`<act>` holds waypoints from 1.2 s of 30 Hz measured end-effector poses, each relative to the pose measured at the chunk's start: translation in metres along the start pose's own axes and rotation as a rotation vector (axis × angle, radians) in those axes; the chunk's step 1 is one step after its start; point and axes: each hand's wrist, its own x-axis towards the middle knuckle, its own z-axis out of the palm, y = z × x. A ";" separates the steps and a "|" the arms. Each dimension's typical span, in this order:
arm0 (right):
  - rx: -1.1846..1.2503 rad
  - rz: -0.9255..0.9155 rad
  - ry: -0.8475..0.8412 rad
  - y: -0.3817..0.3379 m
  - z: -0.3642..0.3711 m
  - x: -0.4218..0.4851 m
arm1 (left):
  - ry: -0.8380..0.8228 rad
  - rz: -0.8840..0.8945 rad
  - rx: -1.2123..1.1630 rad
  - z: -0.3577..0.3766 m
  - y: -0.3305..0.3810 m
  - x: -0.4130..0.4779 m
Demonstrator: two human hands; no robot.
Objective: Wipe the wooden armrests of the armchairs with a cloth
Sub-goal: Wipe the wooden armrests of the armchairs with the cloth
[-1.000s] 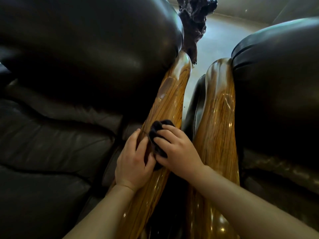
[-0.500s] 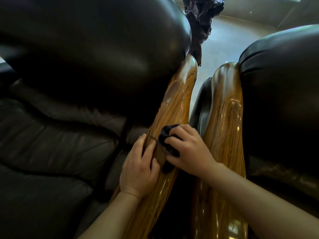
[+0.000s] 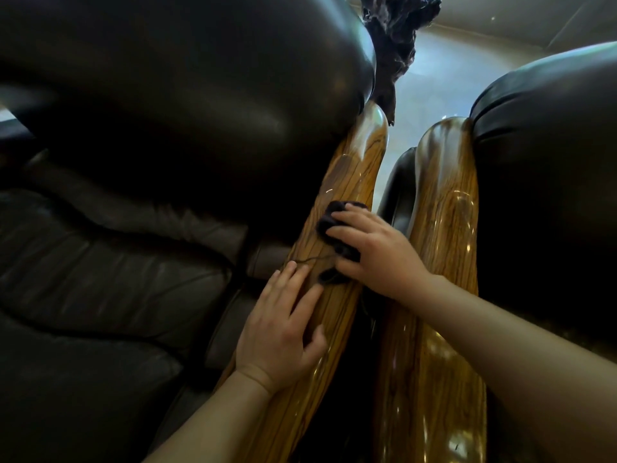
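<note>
Two glossy wooden armrests run side by side up the middle of the view. On the left armrest [image 3: 350, 175], my right hand [image 3: 374, 252] presses a small dark cloth [image 3: 329, 220] flat against the wood, fingers spread over it. A loose thread trails from the cloth toward my left hand. My left hand [image 3: 283, 329] lies flat on the same armrest, just below the cloth, fingers apart and holding nothing. The right armrest [image 3: 444, 202] is untouched; my right forearm crosses over its lower part.
A dark leather armchair back [image 3: 173, 95] and seat cushions [image 3: 100, 279] fill the left. A second dark leather armchair [image 3: 547, 168] stands at the right. A narrow gap separates the armrests. A dark carved wooden piece [image 3: 397, 38] stands on the pale floor [image 3: 444, 71] beyond.
My right hand has slid the cloth further up the left armrest, away from my left hand. My left hand has stayed flat on the armrest.
</note>
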 end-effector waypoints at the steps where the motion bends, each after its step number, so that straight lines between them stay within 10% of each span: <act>1: 0.030 0.079 0.034 0.000 -0.001 0.006 | 0.002 -0.005 -0.002 0.000 0.000 0.000; 8: 0.004 -0.111 0.077 -0.014 0.007 -0.019 | 0.015 -0.025 -0.034 0.000 -0.002 0.001; 15: 0.227 0.456 0.362 0.016 -0.001 0.065 | 0.018 -0.043 -0.073 0.001 -0.002 0.002; 25: -0.058 -0.066 -0.048 -0.006 0.008 0.033 | 0.003 -0.049 -0.049 0.000 -0.002 0.001; 36: 0.077 0.497 0.153 0.074 0.002 0.133 | 0.040 -0.050 -0.108 0.001 -0.001 0.002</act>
